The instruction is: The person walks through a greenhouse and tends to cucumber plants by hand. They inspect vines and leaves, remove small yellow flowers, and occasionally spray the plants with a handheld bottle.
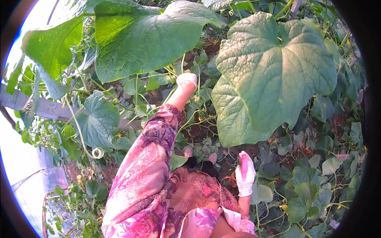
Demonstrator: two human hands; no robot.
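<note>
My left hand point(187, 78), in a white glove, is stretched out among cucumber-like vines. It is beside green stems point(170, 70), just below a broad leaf point(151, 41). Its fingers point away from me and are hidden, so I cannot tell whether they grip a stem. Lower right, my right hand point(247, 181), also in a white glove, is closed around a slim pink handle point(244, 168). The rest of that tool is not visible, so its kind is unclear. A large pale-green leaf point(279, 71) hangs above and to the right of this hand.
A grey beam point(44, 105) crosses the left side behind leaves and a curled tendril point(96, 153). Bright plastic sheeting point(49, 169) borders the far left. Dense vines with small yellow flowers fill the right. My feet point(212, 158) stand on soil among low leaves.
</note>
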